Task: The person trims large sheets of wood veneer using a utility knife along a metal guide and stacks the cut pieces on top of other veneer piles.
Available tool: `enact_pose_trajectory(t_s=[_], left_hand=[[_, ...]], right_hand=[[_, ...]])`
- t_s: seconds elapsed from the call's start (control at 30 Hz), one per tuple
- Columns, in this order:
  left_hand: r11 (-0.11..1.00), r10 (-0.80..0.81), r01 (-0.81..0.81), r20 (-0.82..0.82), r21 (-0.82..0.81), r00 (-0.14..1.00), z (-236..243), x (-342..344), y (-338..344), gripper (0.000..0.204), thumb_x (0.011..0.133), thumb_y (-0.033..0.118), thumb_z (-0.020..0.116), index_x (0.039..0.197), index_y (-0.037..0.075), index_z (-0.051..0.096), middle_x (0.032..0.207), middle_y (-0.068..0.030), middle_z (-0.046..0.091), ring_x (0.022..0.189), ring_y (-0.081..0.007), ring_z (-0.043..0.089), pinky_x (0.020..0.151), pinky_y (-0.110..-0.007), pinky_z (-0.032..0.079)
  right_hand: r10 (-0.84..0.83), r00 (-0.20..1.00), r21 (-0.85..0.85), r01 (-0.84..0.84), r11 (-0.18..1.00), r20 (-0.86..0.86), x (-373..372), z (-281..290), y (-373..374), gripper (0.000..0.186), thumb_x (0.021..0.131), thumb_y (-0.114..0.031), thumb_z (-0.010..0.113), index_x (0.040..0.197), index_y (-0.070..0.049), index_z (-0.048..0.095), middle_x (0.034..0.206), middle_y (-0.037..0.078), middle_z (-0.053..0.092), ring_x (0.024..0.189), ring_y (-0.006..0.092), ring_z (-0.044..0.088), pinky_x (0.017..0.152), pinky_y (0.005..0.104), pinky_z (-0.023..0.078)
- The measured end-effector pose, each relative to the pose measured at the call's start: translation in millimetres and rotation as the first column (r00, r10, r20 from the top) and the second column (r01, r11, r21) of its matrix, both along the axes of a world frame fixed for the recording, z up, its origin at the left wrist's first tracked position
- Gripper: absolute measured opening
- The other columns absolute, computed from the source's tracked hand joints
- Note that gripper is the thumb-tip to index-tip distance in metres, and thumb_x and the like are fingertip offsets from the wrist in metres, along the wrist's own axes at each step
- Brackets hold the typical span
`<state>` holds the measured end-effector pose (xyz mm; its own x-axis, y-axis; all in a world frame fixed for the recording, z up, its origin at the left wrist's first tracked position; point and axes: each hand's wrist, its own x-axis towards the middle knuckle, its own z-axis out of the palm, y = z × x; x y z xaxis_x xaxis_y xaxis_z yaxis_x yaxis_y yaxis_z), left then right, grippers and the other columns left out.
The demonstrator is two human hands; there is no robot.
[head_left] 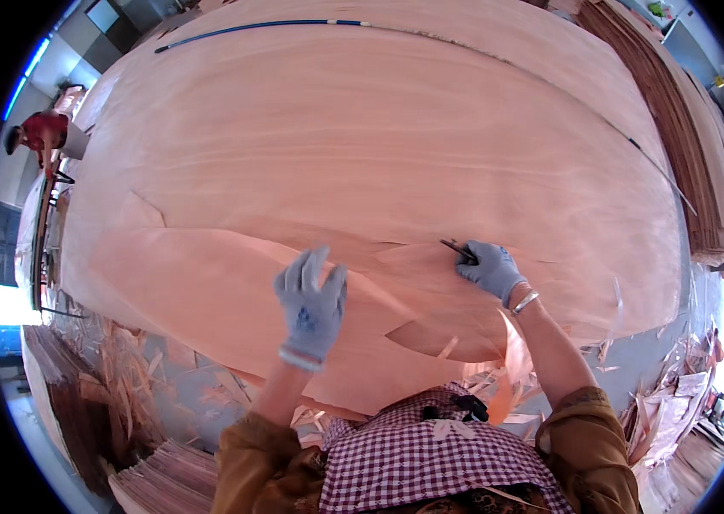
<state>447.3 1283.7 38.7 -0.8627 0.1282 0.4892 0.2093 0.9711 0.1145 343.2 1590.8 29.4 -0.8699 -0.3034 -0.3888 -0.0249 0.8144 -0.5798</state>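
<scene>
A large pale pinkish wood veneer sheet (pixel 362 146) covers the wide surface before me. Along its near side lies a loose veneer piece (pixel 182 265) with a ragged, partly lifted edge. My left hand (pixel 311 308), in a grey glove, is over this piece with its fingers apart and nothing in them; whether it touches the wood I cannot tell. Also gloved, my right hand (pixel 490 271) is closed on a slim dark tool (pixel 458 249) that looks like a knife, its tip pointing left close to the veneer. A curled strip (pixel 512 364) hangs below my right wrist.
A long thin pole (pixel 259 29), partly blue, lies across the far side. Veneer stacks stand at right (pixel 688 128) and lower left (pixel 62 403). Torn scraps (pixel 131 377) litter the floor near the front edge. Another person (pixel 45 133) in red is at the far left.
</scene>
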Motion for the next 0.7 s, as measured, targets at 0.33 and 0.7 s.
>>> enact_pose_trajectory(t_s=[0.33, 0.7], left_hand=[[-0.219, 0.329, -0.678, 0.707, 0.702, 0.626, -35.0, 177.1, -106.4, 0.059, 0.083, 0.028, 0.073, 0.125, 0.008, 0.037, 0.105, -0.0124, 0.050, 0.085, -0.0198, 0.053, 0.068, -0.033, 0.046], [-0.286, 0.204, -0.642, 0.699, 0.712, 0.685, -6.3, 150.7, -97.9, 0.011, 0.085, 0.009, 0.062, 0.091, 0.012, 0.054, 0.066, 0.0037, 0.051, 0.041, -0.0077, 0.043, 0.034, -0.021, 0.033]], right_hand=[[0.032, 0.982, 0.064, -0.020, 0.998, -0.188, 5.4, -17.4, 9.0, 0.020, 0.080, -0.028, 0.059, 0.087, -0.010, 0.060, 0.087, 0.015, 0.065, 0.084, 0.0357, 0.062, 0.071, 0.0439, 0.048], [0.045, 0.998, 0.053, -0.043, 0.998, -0.045, 2.9, 4.5, 8.7, 0.022, 0.080, -0.029, 0.062, 0.090, -0.010, 0.060, 0.088, 0.014, 0.065, 0.086, 0.0349, 0.062, 0.073, 0.0426, 0.048]])
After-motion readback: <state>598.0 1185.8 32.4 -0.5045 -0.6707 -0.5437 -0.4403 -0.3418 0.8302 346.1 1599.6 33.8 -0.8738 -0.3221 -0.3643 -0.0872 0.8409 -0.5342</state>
